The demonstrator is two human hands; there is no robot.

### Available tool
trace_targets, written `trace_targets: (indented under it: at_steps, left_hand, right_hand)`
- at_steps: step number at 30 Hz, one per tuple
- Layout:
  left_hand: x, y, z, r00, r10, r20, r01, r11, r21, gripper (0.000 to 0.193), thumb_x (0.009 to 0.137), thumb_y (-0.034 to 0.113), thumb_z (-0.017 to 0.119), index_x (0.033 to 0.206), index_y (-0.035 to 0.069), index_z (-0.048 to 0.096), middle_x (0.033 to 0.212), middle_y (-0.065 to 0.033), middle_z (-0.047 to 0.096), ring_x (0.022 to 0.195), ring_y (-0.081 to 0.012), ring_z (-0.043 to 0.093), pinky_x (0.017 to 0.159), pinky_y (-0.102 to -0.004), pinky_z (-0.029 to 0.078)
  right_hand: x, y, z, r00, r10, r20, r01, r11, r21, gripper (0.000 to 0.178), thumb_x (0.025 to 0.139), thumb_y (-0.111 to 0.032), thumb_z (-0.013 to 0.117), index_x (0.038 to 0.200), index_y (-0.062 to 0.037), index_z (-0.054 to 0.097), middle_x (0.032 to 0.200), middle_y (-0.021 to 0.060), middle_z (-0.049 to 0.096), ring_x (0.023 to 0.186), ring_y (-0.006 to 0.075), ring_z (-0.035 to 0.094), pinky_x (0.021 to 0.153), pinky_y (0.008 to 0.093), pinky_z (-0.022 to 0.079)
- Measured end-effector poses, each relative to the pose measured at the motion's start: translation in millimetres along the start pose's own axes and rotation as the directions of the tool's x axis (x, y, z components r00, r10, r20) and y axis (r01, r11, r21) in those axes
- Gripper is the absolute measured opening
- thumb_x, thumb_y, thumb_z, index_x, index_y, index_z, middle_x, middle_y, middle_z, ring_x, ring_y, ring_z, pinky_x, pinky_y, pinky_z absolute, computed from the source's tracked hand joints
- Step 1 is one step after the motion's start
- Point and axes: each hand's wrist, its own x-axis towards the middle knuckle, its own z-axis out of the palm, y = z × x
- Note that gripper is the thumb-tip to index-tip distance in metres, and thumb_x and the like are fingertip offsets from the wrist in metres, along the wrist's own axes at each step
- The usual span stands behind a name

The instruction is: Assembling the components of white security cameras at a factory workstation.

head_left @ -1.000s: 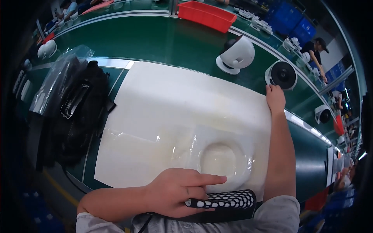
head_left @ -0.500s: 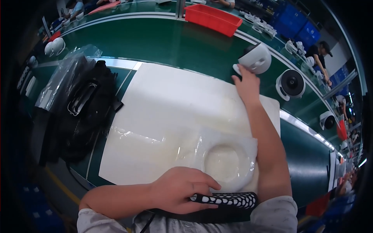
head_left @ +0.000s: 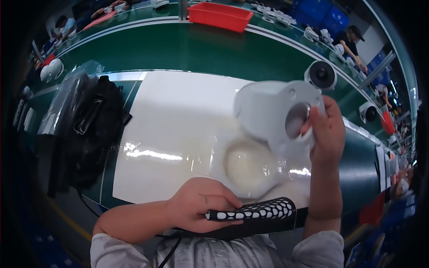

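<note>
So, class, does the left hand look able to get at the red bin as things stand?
Probably not: the left hand holds a black honeycomb-patterned piece near the body, while the red bin sits far off, beyond the white sheet and green surface.

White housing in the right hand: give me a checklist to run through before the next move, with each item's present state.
1. Right hand has hold of the housing: ok, with fingers at its round opening.
2. Left hand has hold of the black mesh piece: ok, by its left end.
3. A hand free for something else: not ok, both are holding things.
4. Pad lying on the white sheet, its round recess in view: ok.
5. Housing apart from the pad: cannot tell, they overlap in this view.
6. Housing's far side undamaged: cannot tell, it is hidden.
</note>
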Motion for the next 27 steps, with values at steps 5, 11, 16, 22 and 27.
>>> trace_targets:
  at_steps: [5,11,16,22,27]
  left_hand:
    - [-4,3,3,0.998,0.000,0.061,0.000,1.000,0.001,0.013,0.063,0.010,0.070,0.068,0.004,0.059,0.078,-0.0070,0.061,0.063,-0.0201,0.059,0.052,-0.0270,0.045]
    - [0,9,5,0.999,-0.010,0.043,0.010,1.000,0.010,0.016,0.058,0.006,0.072,0.062,0.003,0.058,0.073,-0.0116,0.062,0.058,-0.0187,0.059,0.049,-0.0255,0.046]
    - [-1,11,5,0.996,-0.092,0.002,0.092,0.994,-0.053,0.015,0.060,0.002,0.071,0.061,0.003,0.056,0.074,-0.0101,0.061,0.058,-0.0178,0.058,0.050,-0.0242,0.044]
    - [1,18,5,0.955,-0.295,-0.018,0.279,0.921,-0.270,0.020,0.061,0.001,0.072,0.074,0.001,0.056,0.081,-0.0110,0.060,0.072,-0.0163,0.058,0.060,-0.0238,0.045]
    - [-4,17,11,0.940,-0.338,-0.052,0.311,0.908,-0.280,0.030,0.063,-0.002,0.071,0.089,0.002,0.057,0.078,-0.0090,0.059,0.070,-0.0136,0.056,0.060,-0.0230,0.043]
  right_hand:
    - [-40,-17,9,0.928,0.307,0.213,-0.320,0.947,0.027,0.025,0.084,-0.012,0.054,0.102,0.0013,0.045,0.074,0.0026,0.056,0.060,0.0039,0.050,0.055,0.0161,0.040]
    - [-87,6,-21,0.913,0.407,0.037,-0.408,0.909,0.087,0.033,0.081,-0.015,0.057,0.106,0.0012,0.043,0.085,0.0065,0.055,0.073,0.0098,0.051,0.065,0.0232,0.042]
    - [-137,1,-11,0.980,-0.178,0.086,0.183,0.982,-0.051,0.049,0.063,-0.012,0.073,0.102,-0.0027,0.045,0.090,0.0087,0.053,0.082,0.0209,0.052,0.070,0.0311,0.041]
    - [-143,-2,3,0.974,-0.205,0.093,0.224,0.928,-0.298,0.031,0.065,-0.006,0.072,0.088,-0.0034,0.052,0.082,0.0094,0.056,0.071,0.0206,0.054,0.062,0.0291,0.043]
    - [-145,-4,-1,0.997,-0.052,0.054,0.065,0.963,-0.261,0.032,0.070,-0.016,0.070,0.090,-0.0027,0.050,0.078,0.0072,0.055,0.069,0.0155,0.052,0.062,0.0246,0.042]
